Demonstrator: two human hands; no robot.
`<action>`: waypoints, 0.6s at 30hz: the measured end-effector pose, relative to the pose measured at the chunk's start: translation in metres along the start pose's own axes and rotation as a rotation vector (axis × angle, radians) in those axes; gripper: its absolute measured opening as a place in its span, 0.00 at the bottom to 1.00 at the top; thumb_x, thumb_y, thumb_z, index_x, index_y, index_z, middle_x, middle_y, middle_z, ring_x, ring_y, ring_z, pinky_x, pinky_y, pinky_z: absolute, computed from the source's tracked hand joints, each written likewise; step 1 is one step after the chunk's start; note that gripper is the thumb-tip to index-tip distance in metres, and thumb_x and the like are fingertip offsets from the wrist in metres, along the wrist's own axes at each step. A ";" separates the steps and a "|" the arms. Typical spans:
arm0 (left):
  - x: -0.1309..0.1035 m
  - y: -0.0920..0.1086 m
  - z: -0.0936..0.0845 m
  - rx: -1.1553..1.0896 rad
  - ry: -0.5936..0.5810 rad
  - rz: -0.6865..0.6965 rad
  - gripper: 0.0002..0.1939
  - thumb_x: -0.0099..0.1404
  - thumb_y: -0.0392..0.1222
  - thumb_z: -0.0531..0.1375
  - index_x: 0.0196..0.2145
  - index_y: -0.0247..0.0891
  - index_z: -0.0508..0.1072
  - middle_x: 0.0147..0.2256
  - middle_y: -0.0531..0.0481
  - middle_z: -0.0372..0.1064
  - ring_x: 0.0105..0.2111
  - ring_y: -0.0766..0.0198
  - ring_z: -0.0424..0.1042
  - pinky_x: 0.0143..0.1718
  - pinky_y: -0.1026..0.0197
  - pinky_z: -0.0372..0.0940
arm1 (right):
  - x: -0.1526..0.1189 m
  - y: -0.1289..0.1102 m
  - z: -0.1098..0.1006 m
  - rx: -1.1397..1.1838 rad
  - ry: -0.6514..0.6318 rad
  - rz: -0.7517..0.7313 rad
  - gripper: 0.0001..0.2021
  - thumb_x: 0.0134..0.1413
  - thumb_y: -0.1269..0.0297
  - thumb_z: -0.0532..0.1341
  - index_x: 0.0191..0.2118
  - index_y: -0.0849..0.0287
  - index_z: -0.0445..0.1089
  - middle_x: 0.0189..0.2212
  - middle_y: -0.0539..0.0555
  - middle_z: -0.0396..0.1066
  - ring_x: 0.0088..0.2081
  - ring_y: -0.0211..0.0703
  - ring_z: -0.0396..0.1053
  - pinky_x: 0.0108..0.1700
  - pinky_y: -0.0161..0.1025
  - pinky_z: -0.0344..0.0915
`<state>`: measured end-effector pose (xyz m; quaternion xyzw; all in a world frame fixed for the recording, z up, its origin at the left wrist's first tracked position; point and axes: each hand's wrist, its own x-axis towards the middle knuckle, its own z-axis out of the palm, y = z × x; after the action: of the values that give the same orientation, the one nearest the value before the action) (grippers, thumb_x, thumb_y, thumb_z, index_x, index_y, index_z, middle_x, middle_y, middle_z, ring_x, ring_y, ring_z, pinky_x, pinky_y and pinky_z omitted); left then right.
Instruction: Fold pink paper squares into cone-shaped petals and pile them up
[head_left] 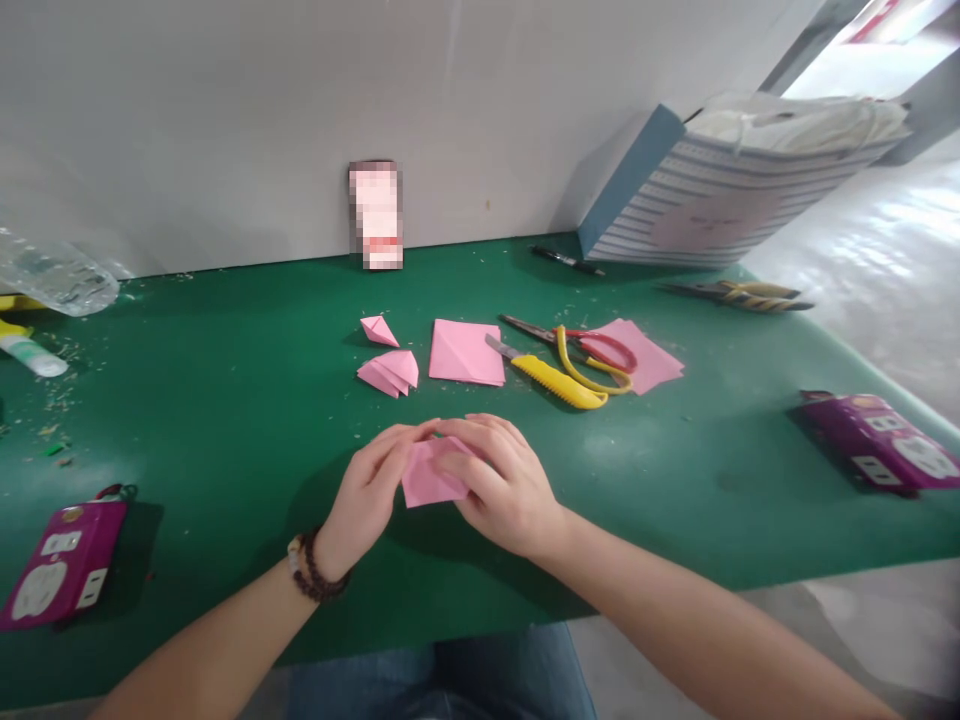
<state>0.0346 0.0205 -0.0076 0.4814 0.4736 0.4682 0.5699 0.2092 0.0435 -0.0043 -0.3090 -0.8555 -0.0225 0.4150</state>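
- Head view: a pale wall (247, 130) rises behind a green tabletop (225, 400), which spreads across most of the scene.
- At the back right, a striped paper bag (720, 200) leans on the table, white material showing at its mouth.
- Near the front edge, both hands close on one sheet: the left hand (379, 470), with beaded bracelets (319, 570) at its wrist, grips the left and upper edges, while the right hand (510, 485) pinches the right side, thumb across the face.
- A clear plastic bottle (64, 275) lies at the far left.
- Two purple boxes with white panels sit apart, one at left (67, 560), one at right (885, 440).
- Red-and-yellow-handled scissors (574, 350) lie partly over a pink paper stack (649, 355).
- A phone (377, 215), screen blurred, stands against the wall.
- The yellow knife (559, 380) rests beside the scissors, its blade tip over a pink square (465, 350).
- The gripped pink paper (433, 485) is between the hands, partly hidden by fingers.
- Beyond the left hand lie a fan-like folded piece (390, 373) and, smallest, a pointed folded piece (380, 330).
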 end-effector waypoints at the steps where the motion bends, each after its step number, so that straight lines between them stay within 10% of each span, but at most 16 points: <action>1: 0.000 0.001 0.000 0.037 0.007 0.006 0.17 0.71 0.47 0.54 0.50 0.39 0.77 0.54 0.44 0.71 0.54 0.54 0.69 0.54 0.57 0.64 | 0.000 0.000 0.000 -0.008 -0.008 0.003 0.12 0.54 0.79 0.56 0.40 0.54 0.67 0.45 0.56 0.74 0.44 0.43 0.73 0.50 0.46 0.70; 18: 0.004 0.013 0.003 -0.088 0.074 -0.224 0.19 0.63 0.53 0.63 0.43 0.36 0.80 0.42 0.43 0.78 0.44 0.53 0.75 0.45 0.56 0.68 | 0.001 0.001 0.000 -0.008 -0.064 0.070 0.14 0.49 0.78 0.57 0.40 0.55 0.69 0.47 0.58 0.72 0.50 0.51 0.70 0.54 0.55 0.66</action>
<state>0.0370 0.0257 0.0051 0.3822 0.5241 0.4395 0.6214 0.2097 0.0447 -0.0036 -0.3410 -0.8569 -0.0017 0.3867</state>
